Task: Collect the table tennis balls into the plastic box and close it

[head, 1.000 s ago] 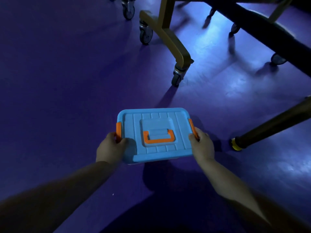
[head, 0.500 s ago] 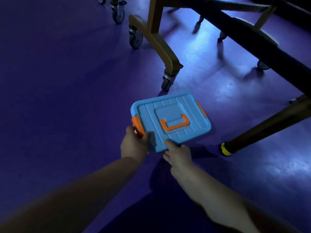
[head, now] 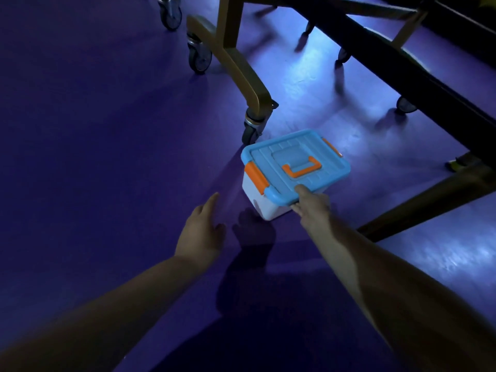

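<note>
The right hand (head: 311, 208) pinches the near rim of the lid (head: 292, 159), thumb on top, fingers tucked under. The left hand (head: 201, 232), lower centre, is spread with straight fingers and holds nothing, apart from the box (head: 257, 202). The box sits on the floor (head: 107, 130) right of centre, lid on, orange clips (head: 256, 176) seemingly down. Its contents are hidden and no loose balls show, so the task looks nearly done. A caster (head: 251, 131) stands just behind it, and the dark table frame (head: 402, 71) crosses the upper right.
</note>
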